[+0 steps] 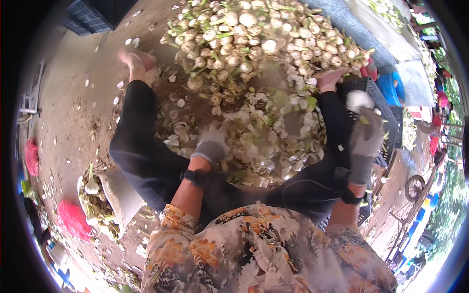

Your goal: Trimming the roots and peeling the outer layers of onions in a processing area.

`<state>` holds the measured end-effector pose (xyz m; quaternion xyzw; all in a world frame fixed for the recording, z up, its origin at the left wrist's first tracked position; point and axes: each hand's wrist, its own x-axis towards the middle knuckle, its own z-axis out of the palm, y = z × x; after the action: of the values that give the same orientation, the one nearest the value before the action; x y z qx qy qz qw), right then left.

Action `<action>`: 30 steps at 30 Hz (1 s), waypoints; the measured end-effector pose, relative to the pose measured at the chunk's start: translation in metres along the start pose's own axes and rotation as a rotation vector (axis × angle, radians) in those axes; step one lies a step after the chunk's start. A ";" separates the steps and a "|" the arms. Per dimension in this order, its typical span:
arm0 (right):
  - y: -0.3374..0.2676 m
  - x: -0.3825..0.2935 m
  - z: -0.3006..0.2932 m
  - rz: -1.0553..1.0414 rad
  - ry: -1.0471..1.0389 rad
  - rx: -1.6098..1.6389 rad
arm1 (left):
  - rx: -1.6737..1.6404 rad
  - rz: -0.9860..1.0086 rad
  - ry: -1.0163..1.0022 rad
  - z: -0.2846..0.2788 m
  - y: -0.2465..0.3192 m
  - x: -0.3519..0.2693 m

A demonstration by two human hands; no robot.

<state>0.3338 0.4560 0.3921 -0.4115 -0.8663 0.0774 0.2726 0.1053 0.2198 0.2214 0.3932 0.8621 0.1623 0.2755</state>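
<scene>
My left hand [214, 143], in a grey knitted glove, is over the littered garlic skins [263, 135] between my legs. Its fingers look spread and blurred, and I see nothing in them. On the right, my gloved right hand [367, 137] is blurred too. A pale, cleaned garlic bulb [359, 100] is at its fingertips, above a black plastic crate [391, 126]. Beyond the skins lies a large heap of garlic bulbs [234, 47], many soil-stained, with short cut green stems.
A pale sack [122, 194] with untrimmed garlic [91, 187] and a pink mesh bag [74, 220] lie at the left. Another dark crate [99, 16] stands at the upper left. A blue bucket [390, 88] and a wheeled cart [416, 188] are at the right.
</scene>
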 end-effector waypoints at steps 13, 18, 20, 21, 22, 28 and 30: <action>-0.158 -0.035 0.332 -0.320 -0.894 -0.062 | -0.274 -0.311 0.100 0.016 -0.061 0.016; -0.115 -0.028 0.282 -0.286 -0.848 0.355 | -1.271 -0.422 0.440 0.020 -0.055 0.046; -0.097 -0.037 0.235 -0.284 -0.811 0.660 | -1.374 -0.321 0.281 0.011 -0.037 0.047; -0.089 -0.036 0.213 -0.431 -0.743 0.670 | -1.417 -0.301 0.170 0.004 -0.028 0.044; -0.087 -0.038 0.196 -0.371 -0.780 0.549 | -1.377 -0.280 0.149 -0.001 -0.016 0.039; -0.089 -0.056 0.142 -0.418 -0.696 0.304 | -1.400 0.025 -0.152 -0.024 -0.003 0.005; -0.089 -0.063 0.140 -0.298 -0.755 0.348 | -1.178 0.219 -0.120 -0.021 -0.007 0.006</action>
<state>0.2312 0.3638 0.2807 -0.1728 -0.9290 0.3270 0.0106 0.0859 0.2186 0.2325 0.2694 0.5643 0.6177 0.4770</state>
